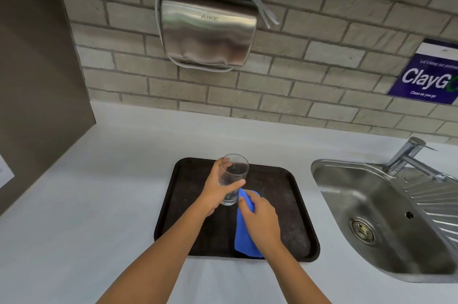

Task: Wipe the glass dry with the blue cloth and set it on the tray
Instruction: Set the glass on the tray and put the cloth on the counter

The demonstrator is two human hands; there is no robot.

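A clear tall glass stands upright over the dark tray, its base at or just above the tray surface. My left hand is wrapped around the glass from the left, thumb across its front. My right hand grips the blue cloth, which touches the lower right side of the glass and hangs down toward the tray's near edge. Part of the cloth is hidden under my right hand.
The tray lies on a white counter. A steel sink with a faucet sits to the right. A steel hand dryer hangs on the brick wall above, and a blue sign is at far right.
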